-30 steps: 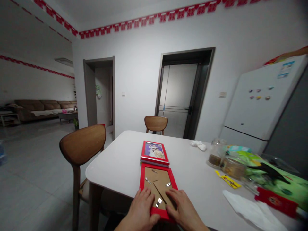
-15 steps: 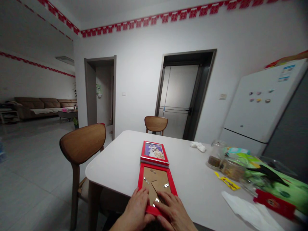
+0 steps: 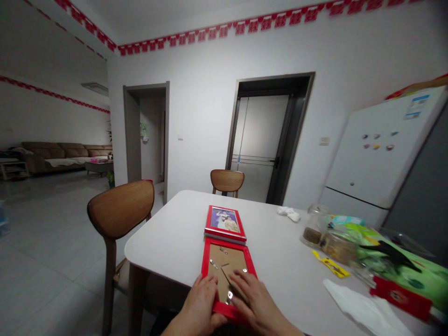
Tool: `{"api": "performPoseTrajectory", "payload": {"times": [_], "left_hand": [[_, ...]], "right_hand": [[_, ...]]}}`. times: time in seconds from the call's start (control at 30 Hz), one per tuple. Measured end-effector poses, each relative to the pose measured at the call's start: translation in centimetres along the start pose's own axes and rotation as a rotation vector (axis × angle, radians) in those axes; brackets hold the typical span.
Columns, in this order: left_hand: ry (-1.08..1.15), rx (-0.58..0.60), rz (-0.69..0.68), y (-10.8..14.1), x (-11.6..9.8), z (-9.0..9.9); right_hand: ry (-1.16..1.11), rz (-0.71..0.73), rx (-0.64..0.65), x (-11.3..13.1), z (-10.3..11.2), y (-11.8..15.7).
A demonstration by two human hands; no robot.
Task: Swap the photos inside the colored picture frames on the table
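Note:
A red picture frame (image 3: 206, 261) lies face down at the table's near edge, showing its brown backing board (image 3: 217, 254) with metal clips and a stand leg. My left hand (image 3: 201, 303) is closed around its near left corner, fingers over the red border and thumb at the near edge. Across the lower right of the board lies my right hand (image 3: 257, 298), fingers stretched out and apart, touching the backing near a metal clip (image 3: 229, 296). Its palm hides the frame's near right corner. Just beyond, a stack of red frames (image 3: 241, 219) has a photo facing up.
On the right of the white table (image 3: 168, 233) stand a glass jar (image 3: 313, 228) and a clear tub (image 3: 338, 247). Near them lie a yellow packet (image 3: 331, 265), white tissue (image 3: 364, 305), a red box (image 3: 401, 298) and green bags. Wooden chairs (image 3: 122, 205) stand left and behind.
My right hand has shifted right and slightly up on the board, its fingers now over the right-hand clip. The left hand keeps its hold; the picture frame has barely moved.

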State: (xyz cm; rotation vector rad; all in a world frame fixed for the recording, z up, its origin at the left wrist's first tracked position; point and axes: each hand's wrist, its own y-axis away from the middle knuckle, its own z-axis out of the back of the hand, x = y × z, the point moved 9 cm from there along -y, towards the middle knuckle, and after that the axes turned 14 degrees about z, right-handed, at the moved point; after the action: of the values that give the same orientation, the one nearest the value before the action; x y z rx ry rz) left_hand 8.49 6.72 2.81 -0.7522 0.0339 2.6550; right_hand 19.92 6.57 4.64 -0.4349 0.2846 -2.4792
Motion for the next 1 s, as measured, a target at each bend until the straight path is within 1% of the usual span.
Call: {"api": "performPoseTrajectory", "payload": {"times": [0.07, 0.1, 0.17, 0.3, 0.5, 0.77, 0.93, 1.0], "left_hand": [[-0.002, -0.006, -0.004, 0.0, 0.0, 0.0], [-0.002, -0.011, -0.003, 0.0, 0.1, 0.0], [0.001, -0.02, 0.004, 0.0, 0.1, 0.1], [0.002, -0.023, 0.019, 0.2, 0.2, 0.1], [0.027, -0.037, -0.008, 0.3, 0.3, -0.1], [0.023, -0.047, -0.009, 0.2, 0.7, -0.8], [0.032, -0.059, -0.007, 0.3, 0.7, -0.7], [0.03, -0.046, -0.012, 0.4, 0.6, -0.7]], "right_hand": [[0.077, -0.132, -0.044, -2.3, 0.6, -0.4], [0.115, -0.172, -0.051, -3.1, 0.7, -0.6], [0.159, -0.193, -0.056, -3.8, 0.8, -1.0], [0.157, -0.164, -0.106, -3.5, 0.9, -1.3], [0.181, -0.151, -0.123, -3.1, 0.9, -0.9], [0.27, -0.12, -0.067, -2.1, 1.0, -0.7], [0.269, -0.134, -0.06, -2.5, 0.8, 0.0], [0.247, -0.153, -0.067, -2.9, 0.6, 0.1]]}}
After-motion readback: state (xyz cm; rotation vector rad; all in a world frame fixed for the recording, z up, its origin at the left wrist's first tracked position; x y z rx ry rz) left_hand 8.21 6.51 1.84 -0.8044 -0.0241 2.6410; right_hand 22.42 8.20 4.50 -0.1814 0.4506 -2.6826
